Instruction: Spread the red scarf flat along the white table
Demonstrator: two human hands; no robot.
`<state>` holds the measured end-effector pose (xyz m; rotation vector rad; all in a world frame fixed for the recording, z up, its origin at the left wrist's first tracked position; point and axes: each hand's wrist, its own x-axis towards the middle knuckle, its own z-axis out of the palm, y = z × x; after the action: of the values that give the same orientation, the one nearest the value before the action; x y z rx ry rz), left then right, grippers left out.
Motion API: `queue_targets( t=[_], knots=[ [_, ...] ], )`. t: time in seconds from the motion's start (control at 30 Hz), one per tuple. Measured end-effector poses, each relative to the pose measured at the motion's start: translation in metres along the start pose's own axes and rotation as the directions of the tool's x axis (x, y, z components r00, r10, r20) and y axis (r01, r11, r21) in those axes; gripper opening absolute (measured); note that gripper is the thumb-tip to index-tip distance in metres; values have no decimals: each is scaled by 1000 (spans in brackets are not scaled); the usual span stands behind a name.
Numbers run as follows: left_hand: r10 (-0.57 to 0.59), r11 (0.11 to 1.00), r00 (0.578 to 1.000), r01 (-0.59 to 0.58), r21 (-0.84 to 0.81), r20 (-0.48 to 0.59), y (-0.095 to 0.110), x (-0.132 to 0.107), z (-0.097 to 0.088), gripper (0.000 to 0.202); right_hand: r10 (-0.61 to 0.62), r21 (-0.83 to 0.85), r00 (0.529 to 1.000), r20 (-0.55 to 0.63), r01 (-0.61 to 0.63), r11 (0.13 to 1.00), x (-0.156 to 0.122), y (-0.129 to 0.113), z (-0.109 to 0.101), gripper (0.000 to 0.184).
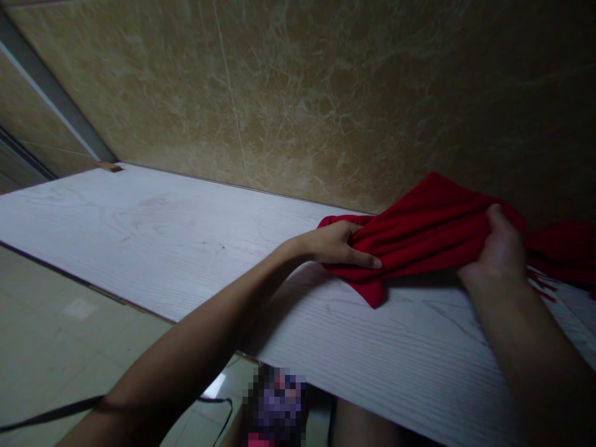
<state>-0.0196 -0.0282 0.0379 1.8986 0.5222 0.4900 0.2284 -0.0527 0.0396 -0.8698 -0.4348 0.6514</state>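
A piece of red cloth (pixel 428 230) is stretched between my two hands over the white wood-grain tabletop (pixel 186 248). My left hand (pixel 342 244) grips its left end, thumb on top and the other fingers hidden under the fabric. At the other end my right hand (pixel 500 245) is closed on the cloth, its thumb pointing up and its fingers out of sight behind the folds. One corner of the cloth hangs down below my left hand and reaches the tabletop. What kind of cloth item it is, I cannot tell.
More dark red fabric (pixel 563 248) lies at the far right, beside my right hand. A marbled tile wall (pixel 288 93) runs along the table's back edge. A small brown block (pixel 109 166) sits at the far left corner. Below is the tiled floor (pixel 41 304), with a black strap (pixel 56 411).
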Motion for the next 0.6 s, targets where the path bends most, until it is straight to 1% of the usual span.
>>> queue_targets(
  t=[0.07,0.13,0.17,0.2,0.23,0.27,0.33,0.4,0.43,0.5,0.53,0.6],
  knots=[
    [-30,988,999,33,152,-22,-1,-1,-5,42,7,-2,1000,-11,-7,1000,1,-1,0,32],
    [-59,961,997,69,269,-46,-1,-2,-8,46,-3,-8,1000,-16,3,1000,2,-4,0,34],
    [-67,952,997,79,297,-50,-1,-2,-9,48,-7,-13,1000,-22,7,1000,3,-5,-1,36],
    [-63,954,997,75,290,-52,-1,-3,-9,50,-12,-17,999,-31,11,1000,3,-6,-1,38],
    [-44,968,997,58,244,-59,0,-3,-8,51,-14,-21,999,-36,14,1000,3,-7,-2,40],
    [-18,987,997,30,161,-76,2,-4,-6,52,-15,-26,999,-39,14,1000,4,-8,-2,41],
    [23,997,989,-34,-72,-146,6,-5,-2,50,-4,-37,999,-48,2,999,5,-8,-3,42],
    [21,959,978,-79,-272,-209,9,-6,2,52,-1,-46,998,-55,-1,999,6,-7,-4,40],
    [19,938,974,-95,-334,-224,11,-6,2,55,-4,-48,998,-59,1,999,7,-6,-5,39],
    [23,924,980,-97,-370,-200,11,-6,0,58,-16,-44,998,-67,13,999,9,-4,-6,38],
    [21,937,987,-76,-342,-161,10,-6,-2,57,-23,-40,998,-66,20,999,11,-4,-8,39],
    [-7,980,998,-6,-199,-67,6,-6,-7,52,-44,-30,998,-54,42,999,13,-3,-10,39]
  ],
)
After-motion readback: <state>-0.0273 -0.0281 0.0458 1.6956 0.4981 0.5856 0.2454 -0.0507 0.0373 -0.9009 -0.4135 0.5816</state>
